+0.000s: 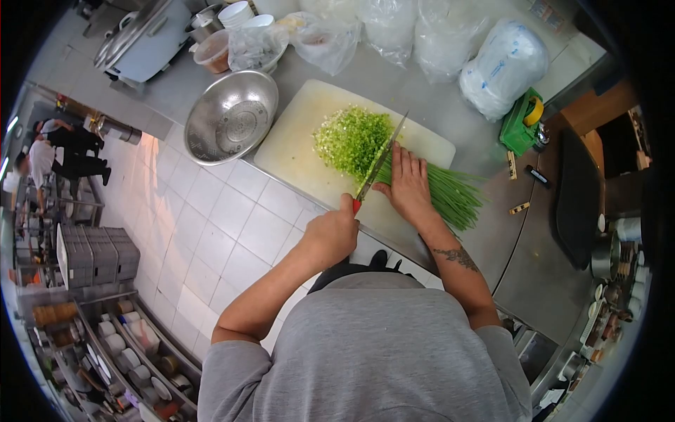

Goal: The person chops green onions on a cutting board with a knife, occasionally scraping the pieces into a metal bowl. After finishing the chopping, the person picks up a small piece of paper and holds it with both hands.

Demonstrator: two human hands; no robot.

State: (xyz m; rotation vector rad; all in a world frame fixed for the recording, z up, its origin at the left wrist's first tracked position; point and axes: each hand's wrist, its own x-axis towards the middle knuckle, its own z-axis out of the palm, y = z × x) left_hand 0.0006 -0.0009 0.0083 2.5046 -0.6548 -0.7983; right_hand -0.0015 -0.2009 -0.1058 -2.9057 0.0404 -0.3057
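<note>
My left hand [330, 233] is closed round the red handle of a kitchen knife [383, 155]. The blade points up and away, lying between a heap of chopped chives [350, 137] and the uncut stalks. Over the long green chives [450, 193] rests my right hand [409, 184], its fingers together and holding the bunch down beside the blade. The stalks stick out to the right, past the edge of the white cutting board [295, 133]. Under my right palm, part of the bunch is hidden.
A steel colander [235, 116] stands left of the board at the counter edge. Plastic bags [387, 28], a wrapped white pack [506, 63] and a green tape dispenser [520, 123] line the back. Grey crates [98, 253] stand on the tiled floor at left; people are farther off.
</note>
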